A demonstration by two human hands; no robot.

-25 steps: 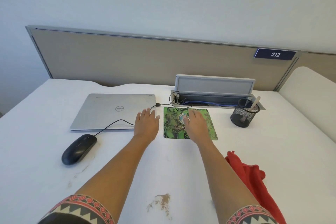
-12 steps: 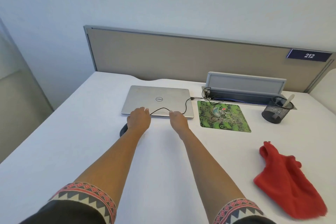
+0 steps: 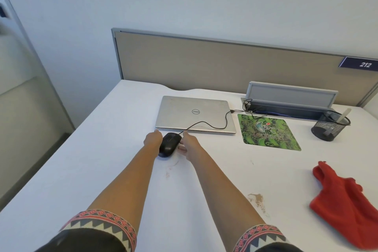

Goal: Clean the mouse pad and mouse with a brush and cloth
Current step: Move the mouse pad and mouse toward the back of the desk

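**Q:** State of the hands?

**A:** Both reach forward and flank the mouse [image 3: 169, 146]. The left hand [image 3: 153, 140] lies against its left side. Its fingers are hidden, so it cannot be told whether they curl round the body. The right hand [image 3: 189, 143] is spread, fingers roughly straight, tips at the mouse's right side — no hold is closed yet.

**Q:** Location of the task items?

**A:** The mouse sits on the table [image 3: 122, 170], just in front of the closed laptop [image 3: 194, 113]. The mouse pad [image 3: 268, 132] lies flat to the right of the laptop. The cloth [image 3: 347, 202] lies crumpled near the right edge, well apart from the hands. A pale handle [image 3: 345, 114] — probably the brush — stands in the mesh cup [image 3: 330, 127].

**Q:** Failure modes?

**A:** The cable [image 3: 204, 124] runs over the laptop lid to the socket tray [image 3: 286, 108]. Pulling the mouse too far would likely tighten it, dragging it across the lid or straining the plug. A loose two-sided hold may let the smooth shell slip. Brown stains [image 3: 256, 199] mark the table, and a cleaned mouse set down there would be soiled again.
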